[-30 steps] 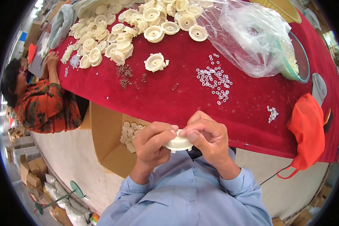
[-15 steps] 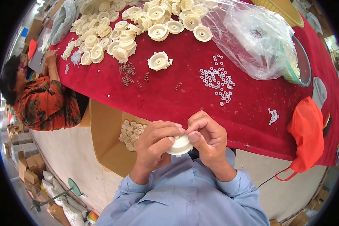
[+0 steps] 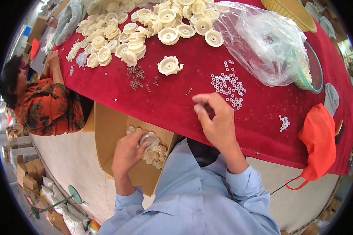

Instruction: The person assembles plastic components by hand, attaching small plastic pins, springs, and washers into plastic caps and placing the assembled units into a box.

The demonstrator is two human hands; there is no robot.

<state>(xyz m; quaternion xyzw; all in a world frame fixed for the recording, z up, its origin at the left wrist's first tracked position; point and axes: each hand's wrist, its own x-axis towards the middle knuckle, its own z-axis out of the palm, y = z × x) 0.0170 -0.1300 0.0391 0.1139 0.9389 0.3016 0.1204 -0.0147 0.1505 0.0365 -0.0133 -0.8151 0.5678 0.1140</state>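
Disc [image 3: 151,139] sits gripped in the left hand [image 3: 128,152] above the cardboard box [image 3: 106,137], the right hand [image 3: 219,124] hovering half-curled, thumb off forefinger, over the near edge of the tabletop [image 3: 164,105].

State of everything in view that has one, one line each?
Left hand: closed on pale disc, over cardboard box
Right hand: open, fingers bent, nothing visible in it
Cardboard box: open, pale parts inside
Springs: loose on red cloth
White rings: loose, scattered
Plastic bag: crumpled, overlapping teal-rimmed basket
Lone cream wheel: apart from cream heap
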